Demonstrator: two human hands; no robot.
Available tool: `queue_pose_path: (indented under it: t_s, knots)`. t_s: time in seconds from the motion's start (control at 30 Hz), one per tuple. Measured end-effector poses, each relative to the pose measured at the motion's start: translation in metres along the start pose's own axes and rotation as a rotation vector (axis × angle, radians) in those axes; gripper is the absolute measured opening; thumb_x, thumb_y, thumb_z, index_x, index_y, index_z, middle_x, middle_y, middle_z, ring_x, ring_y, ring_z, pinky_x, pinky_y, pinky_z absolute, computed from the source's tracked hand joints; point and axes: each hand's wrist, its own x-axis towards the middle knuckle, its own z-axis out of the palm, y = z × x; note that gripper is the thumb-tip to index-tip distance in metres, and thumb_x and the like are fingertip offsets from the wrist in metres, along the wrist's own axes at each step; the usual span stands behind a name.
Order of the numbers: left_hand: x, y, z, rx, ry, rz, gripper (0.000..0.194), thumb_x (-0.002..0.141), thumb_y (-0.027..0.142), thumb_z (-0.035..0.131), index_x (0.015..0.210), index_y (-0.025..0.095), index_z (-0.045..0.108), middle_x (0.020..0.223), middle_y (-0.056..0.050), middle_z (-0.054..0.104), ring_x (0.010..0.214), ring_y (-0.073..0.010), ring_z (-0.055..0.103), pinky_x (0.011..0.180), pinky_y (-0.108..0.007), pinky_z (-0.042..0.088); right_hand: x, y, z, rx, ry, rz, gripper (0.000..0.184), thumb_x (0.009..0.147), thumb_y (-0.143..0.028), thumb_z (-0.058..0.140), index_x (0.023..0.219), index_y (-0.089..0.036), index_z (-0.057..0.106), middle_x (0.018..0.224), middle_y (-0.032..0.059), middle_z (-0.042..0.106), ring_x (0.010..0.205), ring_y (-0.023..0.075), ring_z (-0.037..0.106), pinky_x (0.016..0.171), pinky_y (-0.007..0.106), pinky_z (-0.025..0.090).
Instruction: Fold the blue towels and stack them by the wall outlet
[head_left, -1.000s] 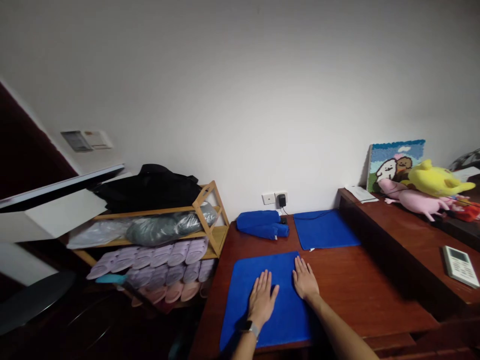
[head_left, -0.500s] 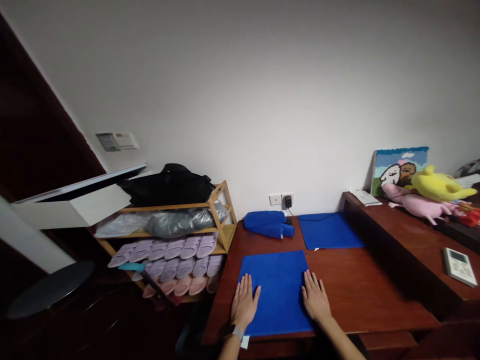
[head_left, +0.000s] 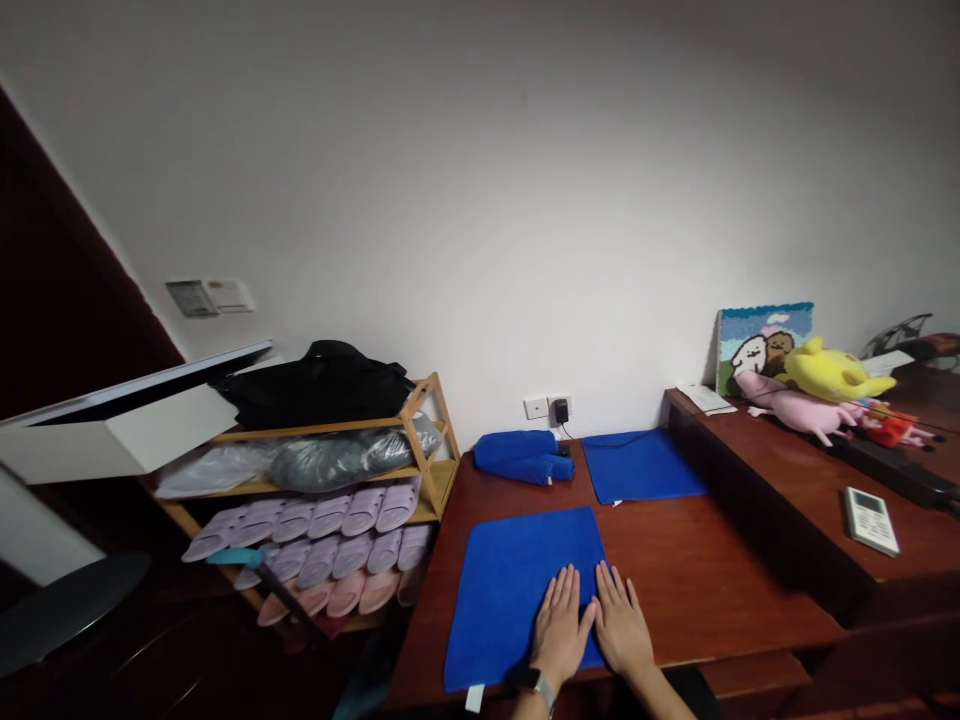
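Observation:
A blue cloth (head_left: 510, 580) with a white tag lies spread flat on the brown wooden table (head_left: 697, 580). My left hand (head_left: 561, 622), wearing a watch (head_left: 537, 684), rests flat on the cloth's right half, fingers stretched out. Beside it my right hand (head_left: 621, 620) lies flat over the cloth's right edge, fingers straight; the two thumbs nearly meet. Neither hand grips anything. Toward the wall lie a second flat blue cloth (head_left: 641, 468) and some folded or rolled blue cloths (head_left: 521, 457).
Left of the table stands a wooden rack (head_left: 435, 465) with slippers (head_left: 330, 515), bagged things and a black bag (head_left: 319, 385). A black plug (head_left: 561, 410) sits in the wall socket. On the raised surface at right are plush toys (head_left: 829, 372) and a white remote-like device (head_left: 870, 520).
My left hand has slid right across the cloth, from its left edge to beside my right hand. The right hand stays near the cloth's right edge. The view has shifted slightly.

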Motion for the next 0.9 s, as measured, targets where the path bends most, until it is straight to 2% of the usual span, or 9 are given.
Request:
queue_pose_path:
  t_s: [0.1,0.4,0.47,0.53,0.6,0.63,0.73,0.83,0.9]
  knots:
    - [-0.012,-0.012,-0.001,0.016,-0.003,-0.040,0.072,0.105,0.058,0.019,0.161,0.014,0.026,0.167,-0.009,0.024,0.155,-0.0240,0.023,0.128,-0.045,0.027,-0.001,0.000,-0.001,0.008,0.009,0.007,0.064,0.102,-0.042,0.020,0.160,-0.018,0.029,0.167,0.0011,0.024,0.157,0.0241,0.016,0.128,0.049,0.013]
    - [-0.094,-0.113,-0.017,0.147,0.113,-0.230,0.065,0.105,0.055,0.026,0.162,0.023,0.023,0.166,-0.006,0.028,0.153,-0.0241,0.028,0.125,-0.048,0.032,-0.001,-0.004,-0.006,-0.013,-0.014,0.030,0.066,0.102,-0.044,0.019,0.161,-0.016,0.027,0.168,0.0024,0.024,0.157,0.0234,0.017,0.128,0.047,0.013]
    - [-0.110,-0.130,-0.023,0.155,0.125,-0.272,0.065,0.105,0.055,0.026,0.161,0.022,0.026,0.166,-0.007,0.030,0.152,-0.0241,0.030,0.125,-0.048,0.033,-0.005,-0.003,-0.005,-0.015,-0.010,0.031,0.066,0.102,-0.043,0.020,0.161,-0.016,0.029,0.167,0.0026,0.026,0.157,0.0240,0.019,0.128,0.048,0.015]
    - [-0.119,-0.137,-0.027,0.163,0.128,-0.329,0.068,0.104,0.057,0.027,0.160,0.019,0.032,0.165,-0.008,0.031,0.152,-0.0250,0.031,0.125,-0.048,0.034,-0.012,-0.001,0.001,0.003,0.034,0.017,0.065,0.102,-0.044,0.019,0.160,-0.017,0.031,0.166,0.0025,0.028,0.156,0.0243,0.021,0.128,0.049,0.017]
    - [-0.116,-0.128,-0.029,0.163,0.121,-0.368,0.071,0.102,0.060,0.028,0.157,0.016,0.038,0.163,-0.010,0.035,0.151,-0.0270,0.032,0.125,-0.048,0.034,-0.022,0.005,0.014,0.030,0.098,-0.009,0.065,0.102,-0.046,0.020,0.160,-0.019,0.033,0.166,0.0016,0.029,0.155,0.0246,0.023,0.127,0.049,0.021]
    - [-0.110,-0.116,-0.028,0.153,0.117,-0.364,0.072,0.102,0.061,0.028,0.156,0.016,0.040,0.162,-0.011,0.036,0.151,-0.0281,0.033,0.125,-0.049,0.033,-0.027,0.008,0.022,0.044,0.126,-0.025,0.065,0.102,-0.048,0.021,0.159,-0.021,0.035,0.165,0.0014,0.030,0.155,0.0253,0.025,0.127,0.050,0.023]
    - [-0.074,-0.057,-0.020,0.066,0.101,-0.217,0.068,0.104,0.057,0.025,0.157,0.017,0.038,0.164,-0.009,0.033,0.152,-0.0285,0.031,0.126,-0.050,0.033,-0.035,0.019,0.045,0.078,0.174,-0.076,0.061,0.101,-0.048,0.029,0.155,-0.025,0.043,0.162,0.0015,0.036,0.152,0.0290,0.033,0.124,0.054,0.030]
    - [-0.033,0.010,-0.002,-0.059,0.066,0.032,0.062,0.105,0.048,0.022,0.162,0.025,0.022,0.168,-0.002,0.022,0.155,-0.0260,0.025,0.127,-0.050,0.031,-0.034,0.026,0.059,0.085,0.188,-0.138,0.057,0.098,-0.043,0.037,0.153,-0.030,0.047,0.161,0.0001,0.039,0.150,0.0316,0.036,0.122,0.058,0.033]
    - [-0.016,0.039,0.011,-0.104,0.023,0.072,0.061,0.106,0.046,0.020,0.163,0.026,0.014,0.169,-0.001,0.017,0.156,-0.0251,0.022,0.128,-0.050,0.030,-0.031,0.028,0.063,0.085,0.193,-0.152,0.058,0.095,-0.041,0.043,0.153,-0.034,0.046,0.161,-0.0018,0.038,0.150,0.0326,0.036,0.122,0.059,0.033]
